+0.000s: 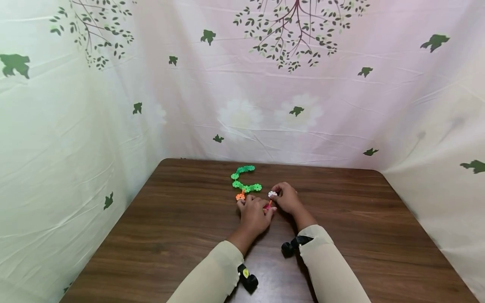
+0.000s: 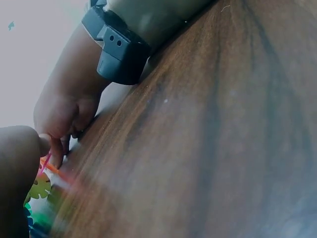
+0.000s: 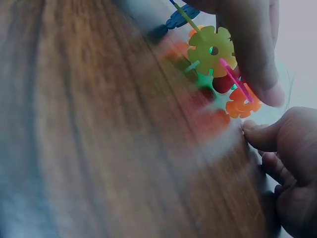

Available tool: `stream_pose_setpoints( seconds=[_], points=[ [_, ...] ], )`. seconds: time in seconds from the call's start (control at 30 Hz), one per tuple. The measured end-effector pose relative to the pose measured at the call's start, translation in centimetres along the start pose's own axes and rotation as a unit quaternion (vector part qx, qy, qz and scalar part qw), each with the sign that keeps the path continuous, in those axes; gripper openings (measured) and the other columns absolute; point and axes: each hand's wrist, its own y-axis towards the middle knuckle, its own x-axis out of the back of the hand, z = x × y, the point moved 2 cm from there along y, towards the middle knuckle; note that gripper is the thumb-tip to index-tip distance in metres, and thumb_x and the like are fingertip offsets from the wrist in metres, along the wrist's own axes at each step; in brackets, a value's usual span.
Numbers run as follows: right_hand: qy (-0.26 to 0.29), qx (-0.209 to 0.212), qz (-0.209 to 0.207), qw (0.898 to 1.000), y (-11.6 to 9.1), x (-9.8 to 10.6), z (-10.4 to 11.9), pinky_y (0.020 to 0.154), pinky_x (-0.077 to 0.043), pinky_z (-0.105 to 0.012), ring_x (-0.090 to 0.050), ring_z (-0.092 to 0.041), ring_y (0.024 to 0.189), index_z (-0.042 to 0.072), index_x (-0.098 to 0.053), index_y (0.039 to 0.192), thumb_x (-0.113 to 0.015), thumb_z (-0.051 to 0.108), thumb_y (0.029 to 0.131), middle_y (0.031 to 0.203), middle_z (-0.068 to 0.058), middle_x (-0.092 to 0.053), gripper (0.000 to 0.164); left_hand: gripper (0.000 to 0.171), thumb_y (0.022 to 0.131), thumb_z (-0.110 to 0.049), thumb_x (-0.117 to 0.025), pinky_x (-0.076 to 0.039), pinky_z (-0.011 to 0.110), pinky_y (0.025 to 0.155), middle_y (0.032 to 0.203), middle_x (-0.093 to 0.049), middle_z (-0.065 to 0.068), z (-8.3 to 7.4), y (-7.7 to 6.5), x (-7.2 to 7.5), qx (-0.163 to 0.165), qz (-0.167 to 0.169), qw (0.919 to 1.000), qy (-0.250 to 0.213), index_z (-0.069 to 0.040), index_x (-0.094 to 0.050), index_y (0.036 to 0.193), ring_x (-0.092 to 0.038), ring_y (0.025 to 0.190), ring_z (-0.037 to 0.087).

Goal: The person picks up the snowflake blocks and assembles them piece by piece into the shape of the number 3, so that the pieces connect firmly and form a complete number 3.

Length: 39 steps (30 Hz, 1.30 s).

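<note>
Flower-shaped slotted discs are linked into a chain. Its green discs (image 1: pixel 246 188) curve across the table's far half, and an orange disc (image 1: pixel 240 196) joins them beside the left fingers. My left hand (image 1: pixel 253 215) holds the chain's near part, pinching a pink disc (image 1: pixel 267 206) mostly covered by its fingers. To its right, my right hand (image 1: pixel 289 199) pinches a white disc (image 1: pixel 272 194) close to an orange edge above the pink disc. In the right wrist view, a yellow disc (image 3: pixel 212 52) and an orange disc (image 3: pixel 242 103) sit either side of a pink edge-on disc. Whether the white disc is joined cannot be told.
A dark wooden table (image 1: pixel 170 227) carries everything. Printed cloth (image 1: pixel 265 126) hangs behind and along both sides of it. Black wrist cameras are strapped over both pale sleeves (image 1: pixel 216 269), close to the tabletop.
</note>
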Motion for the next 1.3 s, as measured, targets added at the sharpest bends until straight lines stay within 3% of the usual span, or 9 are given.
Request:
stream_pose_setpoints(
  seconds=[0.13,0.27,0.43,0.8,1.07,1.3],
  points=[
    [0.060,-0.007,-0.023,0.998,-0.4,0.1,-0.2,0.068,-0.044,-0.025,-0.054,-0.015,0.075,-0.003,-0.070,0.101,-0.081,0.000,0.095,0.085,-0.012,-0.065,0.013,0.024,0.099,-0.039,-0.081,-0.037,0.065,0.102,0.107,-0.083,0.001,-0.2,-0.1,0.2,0.002,0.009,1.0000,0.001,-0.017,-0.086,0.108,-0.063,0.115,0.026],
    [0.086,0.000,-0.039,0.996,-0.8,0.3,-0.6,0.069,-0.045,-0.022,-0.057,-0.010,0.075,-0.006,-0.075,0.109,-0.079,-0.001,0.097,0.084,-0.012,-0.071,0.013,0.025,0.099,-0.038,-0.081,-0.036,0.066,0.103,0.109,-0.083,0.001,-0.4,-0.2,0.2,0.008,0.016,0.9998,-0.005,-0.016,-0.086,0.109,-0.063,0.117,0.028],
    [0.092,-0.007,-0.030,0.995,-1.4,0.6,-0.6,0.074,-0.047,-0.022,-0.060,-0.010,0.081,-0.004,-0.078,0.121,-0.080,0.005,0.098,0.090,-0.012,-0.076,0.025,0.029,0.097,-0.040,-0.083,-0.035,0.061,0.103,0.113,-0.084,0.000,-0.3,-0.2,0.2,0.024,0.021,0.9993,-0.019,-0.017,-0.085,0.113,-0.061,0.121,0.025],
    [0.114,-0.013,-0.028,0.993,-2.1,0.4,-0.2,0.067,-0.049,-0.022,-0.063,-0.008,0.072,-0.003,-0.081,0.115,-0.077,0.005,0.099,0.081,-0.009,-0.077,0.018,0.008,0.094,-0.024,-0.085,-0.031,0.055,0.094,0.098,-0.085,-0.002,-0.1,0.0,-0.1,0.053,-0.017,0.9965,-0.063,-0.017,-0.088,0.097,-0.059,0.110,0.024],
    [0.087,-0.002,-0.008,0.996,-2.1,0.3,-0.1,0.077,-0.050,-0.021,-0.070,-0.009,0.083,-0.005,-0.080,0.118,-0.072,0.004,0.103,0.100,-0.018,-0.083,0.020,0.008,0.095,-0.024,-0.084,-0.029,0.055,0.093,0.097,-0.084,-0.001,-0.1,0.3,0.1,0.069,-0.002,0.9952,-0.069,-0.018,-0.089,0.098,-0.056,0.107,0.024],
    [0.113,-0.010,0.005,0.994,-2.1,0.1,0.1,0.076,-0.050,-0.019,-0.070,-0.010,0.085,-0.008,-0.078,0.119,-0.069,-0.002,0.101,0.102,-0.021,-0.082,0.021,0.009,0.097,-0.024,-0.083,-0.029,0.054,0.094,0.099,-0.084,-0.001,-0.1,0.3,0.1,0.073,0.008,0.9954,-0.061,-0.017,-0.088,0.099,-0.056,0.108,0.025]
  ],
)
